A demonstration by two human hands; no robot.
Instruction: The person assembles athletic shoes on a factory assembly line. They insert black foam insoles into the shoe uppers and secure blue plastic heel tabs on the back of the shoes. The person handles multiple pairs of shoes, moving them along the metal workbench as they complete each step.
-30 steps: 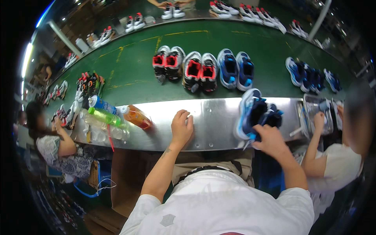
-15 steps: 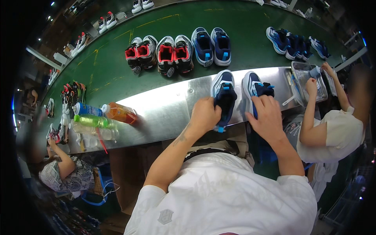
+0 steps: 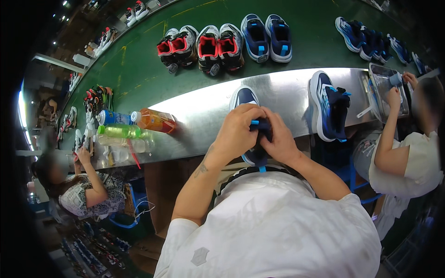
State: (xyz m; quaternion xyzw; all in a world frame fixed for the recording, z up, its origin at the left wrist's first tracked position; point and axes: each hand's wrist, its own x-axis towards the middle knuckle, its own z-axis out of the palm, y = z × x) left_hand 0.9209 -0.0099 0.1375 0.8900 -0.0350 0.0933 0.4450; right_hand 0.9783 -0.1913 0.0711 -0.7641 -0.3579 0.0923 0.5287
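Note:
A navy sneaker (image 3: pixel 244 95) with a white sole stands at the metal edge in front of me, toe pointing away. My left hand (image 3: pixel 238 129) grips its upper from the left, fingers bent near a light blue strip at the tongue. From the right, my right hand (image 3: pixel 279 140) closes on the same shoe's opening, thumb by the dark collar. Both hands cover most of the shoe's middle, so the exact hold on the tongue is hidden. The matching sneaker (image 3: pixel 328 107) rests untouched on the metal strip to the right.
On the green table (image 3: pixel 139 69) beyond stand red-lined sneakers (image 3: pixel 208 48) and a navy pair (image 3: pixel 267 39). Bottles (image 3: pixel 155 120) lie to the left. At right are more blue sneakers (image 3: pixel 364 39) and a clear bin (image 3: pixel 387 88) by a co-worker (image 3: pixel 403 153); another person (image 3: pixel 88 190) works at left.
My right hand has left the right-hand sneaker and joined my left hand on the other one. That sneaker has come closer to me, and the gap between the two shoes has widened.

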